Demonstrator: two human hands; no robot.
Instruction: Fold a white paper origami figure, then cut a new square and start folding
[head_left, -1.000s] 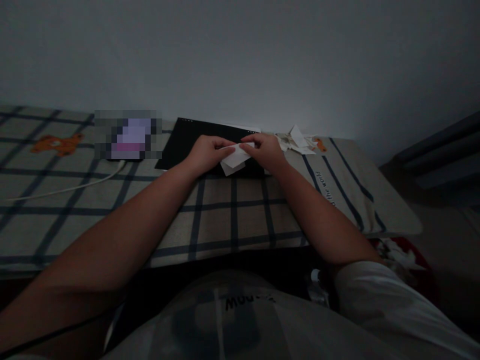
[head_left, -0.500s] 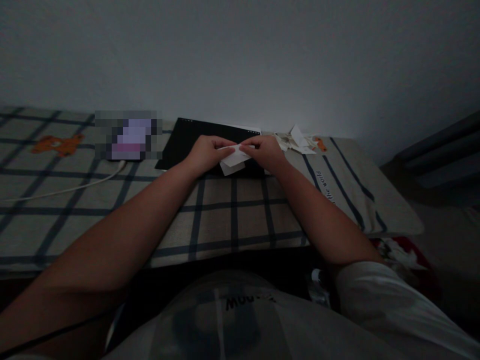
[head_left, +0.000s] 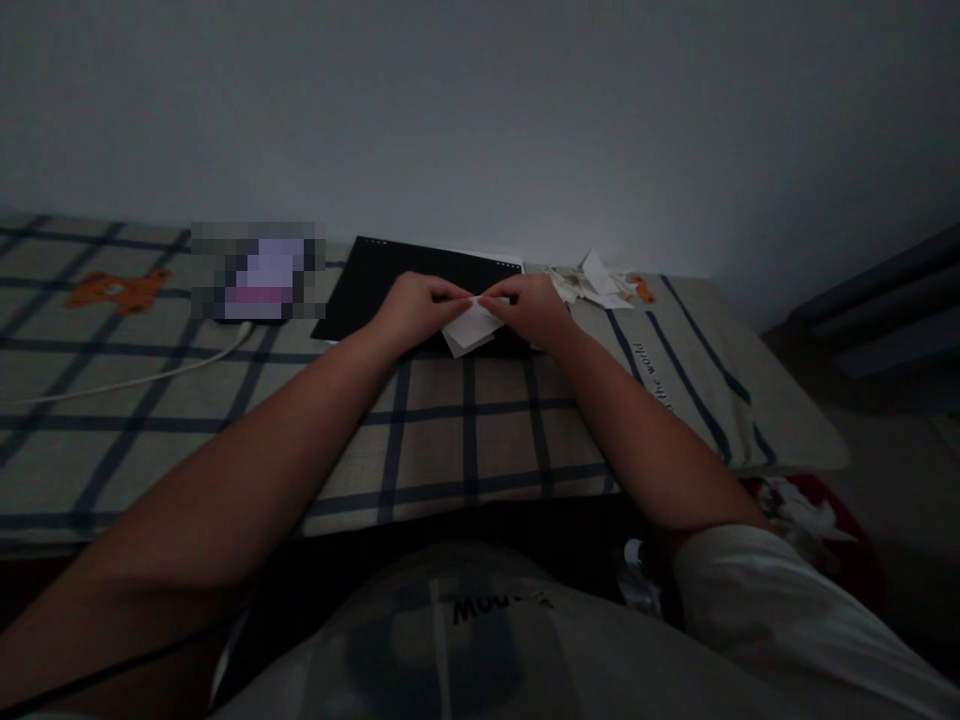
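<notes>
Both thumbs have drawn together at the top of the small white folded paper [head_left: 471, 326]; the left hand [head_left: 417, 306] and right hand [head_left: 534, 303] pinch it over the black flat pad [head_left: 375, 280]. It looks partly folded already, creases unfinished, with finished white paper scraps [head_left: 592, 280] piled nearby on the checked cloth counter [head_left: 465, 430]

Plaid-cloth table [head_left: 465, 430] w/ black pad [head_left: 375, 280], white cable [head_left: 150, 375], blurred device [head_left: 259, 272] & paper scraps [head_left: 592, 280] by far edge.

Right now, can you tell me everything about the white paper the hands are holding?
The white paper is a small folded sheet, thin and creased, with pointed corners toward its lower edge. It sits tilted over the black board on the checked cloth. The left hand and the right hand pinch its top edge from both sides, fingertips nearly meeting in the middle. The dim light hides any print or finer folds.
</notes>
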